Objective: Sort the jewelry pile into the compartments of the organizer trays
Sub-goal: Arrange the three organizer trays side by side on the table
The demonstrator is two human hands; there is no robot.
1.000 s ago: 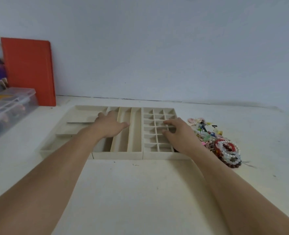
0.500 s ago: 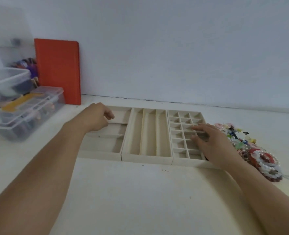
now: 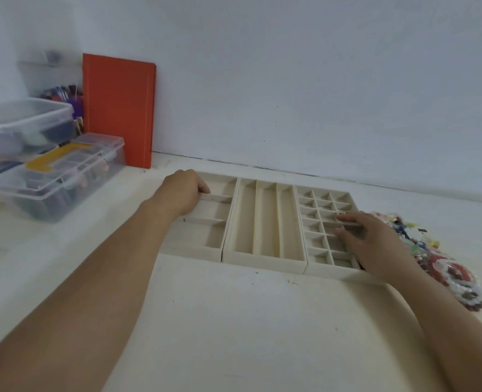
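While the left hand (image 3: 183,192) holds the left tray (image 3: 214,239), jewelry (image 3: 443,264) lies right.

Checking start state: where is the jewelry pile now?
In the head view, the jewelry pile lies on the table at far right, beside the small-grid tray, just beyond the right hand.

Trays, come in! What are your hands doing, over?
Left hand grips left tray. Right hand flat on grid tray. Jewelry pile unsorted, right. Nothing blocking.
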